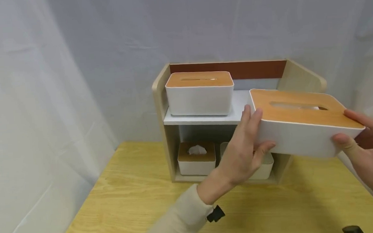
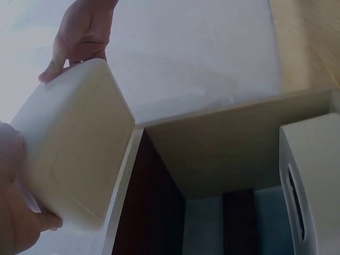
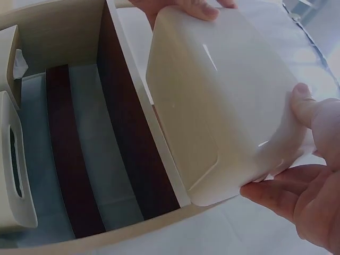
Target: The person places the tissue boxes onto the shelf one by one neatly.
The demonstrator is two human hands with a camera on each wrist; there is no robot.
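Both of my hands hold a white tissue box with a wood-coloured lid, up in front of the right part of the upper shelf. My left hand grips its left end, thumb on the front wall and fingers near the lid's edge. At the other end my right hand has its thumb on the front face and fingers by the lid's corner. Both wrist views show the pale underside of the box, tilted. A similar tissue box stands on the upper shelf, at the left.
The two-tier wooden shelf unit stands on a yellow wood-grain table. Its lower level holds a small tissue box with tissue showing and a white bin with a handle slot, partly hidden by my left hand in the head view. White curtains hang around.
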